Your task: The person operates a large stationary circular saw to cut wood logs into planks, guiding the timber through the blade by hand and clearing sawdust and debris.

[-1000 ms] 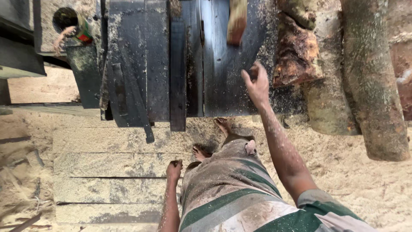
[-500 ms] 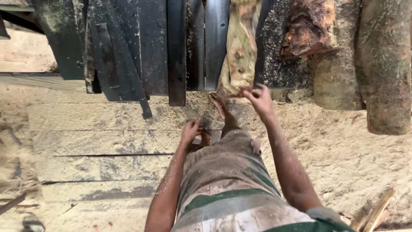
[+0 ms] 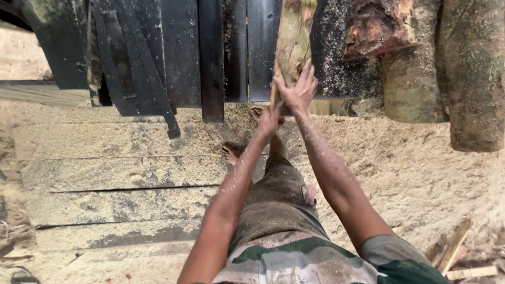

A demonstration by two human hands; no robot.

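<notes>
- Right hand (image 3: 301, 90) laid flat on the near end of a rough wooden slab (image 3: 291, 50), fingers (image 3: 309, 71) spread wide and pressed against its bark-covered face, palm at the slab's lower edge.
- Left hand (image 3: 268, 120) just below and to the left of the right, cupped under the same near end of the slab; fingers curled against the wood, exact grip hidden from this angle.
- Slab itself tilted, running from the hands away toward the top of the view, lying on the dark machine counter (image 3: 336, 68) dusted with sawdust, between a black metal rail (image 3: 262, 47) on the left and a reddish bark offcut (image 3: 376, 29) on the right.
- Both forearms stretched forward, speckled with sawdust, above dusty grey-brown trousers (image 3: 281, 210).
- Bare foot (image 3: 230, 155) planted in the sawdust left of the leg; toes of the other foot (image 3: 256, 112) just beside the left hand.
- Further dark metal rails and a slanted bar (image 3: 158, 100) to the left of the slab.
- Two thick logs (image 3: 471, 73) at the right edge, side by side, ends resting on the sawdust.
- Floor of pale planks (image 3: 121, 173) thick with sawdust at left; loose sawdust heap at right, with small wood scraps (image 3: 455, 252) at the lower right corner.
</notes>
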